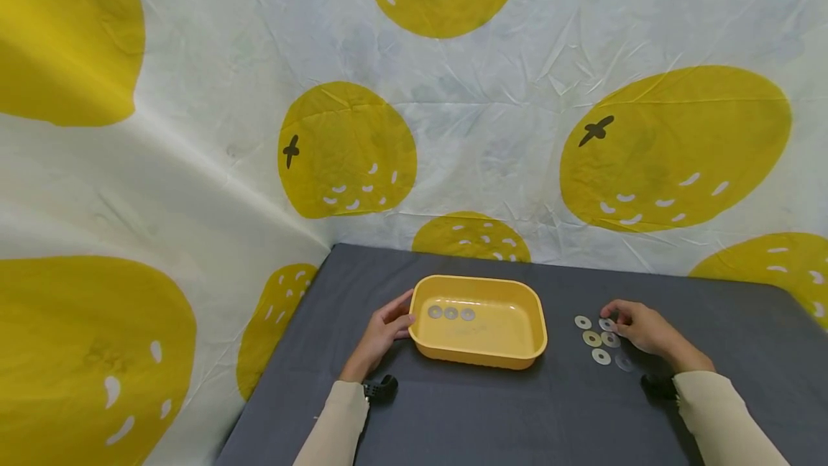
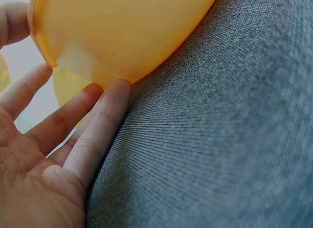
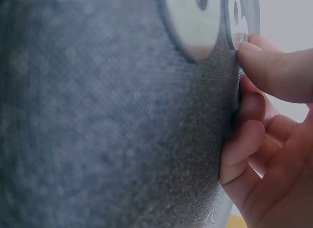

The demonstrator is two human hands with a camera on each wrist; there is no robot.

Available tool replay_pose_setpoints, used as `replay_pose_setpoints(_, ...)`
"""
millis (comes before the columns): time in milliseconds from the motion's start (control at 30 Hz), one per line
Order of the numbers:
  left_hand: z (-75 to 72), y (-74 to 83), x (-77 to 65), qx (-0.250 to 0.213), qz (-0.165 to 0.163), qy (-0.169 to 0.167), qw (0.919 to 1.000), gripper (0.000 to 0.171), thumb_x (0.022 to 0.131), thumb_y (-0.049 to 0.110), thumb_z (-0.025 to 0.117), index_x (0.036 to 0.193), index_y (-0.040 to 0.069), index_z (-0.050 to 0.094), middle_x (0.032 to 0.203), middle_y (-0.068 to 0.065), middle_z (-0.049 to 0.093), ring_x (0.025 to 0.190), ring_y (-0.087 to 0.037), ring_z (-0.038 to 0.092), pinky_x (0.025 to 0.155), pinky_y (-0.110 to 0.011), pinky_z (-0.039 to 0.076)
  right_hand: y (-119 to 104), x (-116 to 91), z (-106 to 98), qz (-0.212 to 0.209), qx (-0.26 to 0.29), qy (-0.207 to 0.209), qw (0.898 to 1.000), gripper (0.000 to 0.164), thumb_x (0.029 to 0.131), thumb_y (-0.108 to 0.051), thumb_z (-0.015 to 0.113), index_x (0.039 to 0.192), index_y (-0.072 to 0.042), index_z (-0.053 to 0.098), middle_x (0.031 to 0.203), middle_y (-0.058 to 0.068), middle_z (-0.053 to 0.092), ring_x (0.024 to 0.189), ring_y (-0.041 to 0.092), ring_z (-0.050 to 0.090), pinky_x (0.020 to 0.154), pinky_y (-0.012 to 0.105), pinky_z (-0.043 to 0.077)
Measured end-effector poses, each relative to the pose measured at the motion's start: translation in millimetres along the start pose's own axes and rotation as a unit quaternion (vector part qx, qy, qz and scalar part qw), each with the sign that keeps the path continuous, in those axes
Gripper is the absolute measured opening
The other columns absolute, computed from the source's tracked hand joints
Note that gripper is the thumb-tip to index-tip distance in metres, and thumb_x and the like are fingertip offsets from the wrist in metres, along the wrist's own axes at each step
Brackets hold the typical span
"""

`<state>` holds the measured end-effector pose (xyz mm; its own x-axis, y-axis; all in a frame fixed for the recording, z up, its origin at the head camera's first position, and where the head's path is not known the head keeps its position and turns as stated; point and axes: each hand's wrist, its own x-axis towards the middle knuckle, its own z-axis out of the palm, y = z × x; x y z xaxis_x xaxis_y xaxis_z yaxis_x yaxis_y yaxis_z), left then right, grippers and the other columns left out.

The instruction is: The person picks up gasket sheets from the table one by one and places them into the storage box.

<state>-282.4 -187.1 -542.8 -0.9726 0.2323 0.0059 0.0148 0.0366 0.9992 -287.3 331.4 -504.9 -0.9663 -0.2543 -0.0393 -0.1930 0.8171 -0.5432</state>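
Observation:
My left hand (image 1: 382,329) rests against the left end of a yellow plastic tray (image 1: 479,358). In the left wrist view its fairly straight fingers (image 2: 115,98) touch the tray's outer wall (image 2: 127,37). Three grey washers (image 1: 451,313) lie in a row inside the tray, toward its left. To the right, thumb and forefinger of my right hand (image 1: 650,329) pinch the edge of a metal washer (image 1: 605,323). Its other fingers (image 3: 242,145) are curled close to the cloth. Several more flat washers (image 1: 601,357) lie beside this hand, one of them yellowish (image 1: 591,339).
Dark grey cloth (image 1: 504,416) covers the table. Behind and along the left hangs a white sheet (image 1: 479,157) printed with big yellow fruit. Black straps with small devices (image 1: 382,388) sit on both wrists, close over the cloth.

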Motion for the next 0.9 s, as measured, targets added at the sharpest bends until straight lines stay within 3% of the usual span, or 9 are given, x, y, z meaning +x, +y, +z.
replay_pose_setpoints(200, -0.6, -0.2, -0.8, 0.007, 0.000, -0.002, 1.0000, 0.059, 0.100, 0.026, 0.067, 0.155, 0.028, 0.047, 0.139, -0.018, 0.061, 0.114, -0.027, 0.069, 0.089, -0.032, 0.061, 1.3, 3.0, 0.2, -0.008, -0.003, -0.015, 1.000, 0.015, 0.097, 0.001, 0.061, 0.112, -0.001, 0.061, 0.080, 0.005, 0.052, 0.069, 0.018, 0.046, 0.060, 0.028, 0.035)
replay_pose_setpoints(500, -0.3, -0.2, 0.0, 0.006, 0.000, -0.001, 1.0000, 0.058, 0.100, 0.025, 0.068, 0.154, 0.027, 0.048, 0.135, -0.023, 0.061, 0.114, -0.033, 0.068, 0.090, -0.034, 0.061, 2.3, 7.6, -2.4, -0.009, 0.015, -0.043, 0.999, 0.014, 0.096, 0.005, 0.059, 0.109, 0.000, 0.055, 0.080, 0.007, 0.049, 0.070, 0.019, 0.044, 0.060, 0.028, 0.033)
replay_pose_setpoints(700, -0.1, 0.3, -0.4, 0.007, -0.002, 0.001, 1.0000, 0.058, 0.099, 0.026, 0.068, 0.154, 0.027, 0.048, 0.136, -0.021, 0.061, 0.112, -0.028, 0.069, 0.090, -0.034, 0.061, 2.4, 5.4, 0.2, -0.018, 0.020, -0.034, 0.999, 0.012, 0.097, 0.004, 0.058, 0.107, 0.000, 0.052, 0.078, 0.006, 0.048, 0.066, 0.017, 0.042, 0.058, 0.026, 0.033)
replay_pose_setpoints(900, -0.9, -1.5, -1.0, 0.007, 0.007, -0.005, 0.9999, 0.059, 0.101, 0.026, 0.067, 0.156, 0.025, 0.045, 0.136, -0.022, 0.061, 0.111, -0.026, 0.069, 0.089, -0.032, 0.061, -0.5, 1.7, 0.7, -0.024, 0.010, 0.001, 1.000, 0.015, 0.094, 0.004, 0.061, 0.103, 0.001, 0.049, 0.080, 0.006, 0.051, 0.069, 0.017, 0.045, 0.060, 0.029, 0.035)
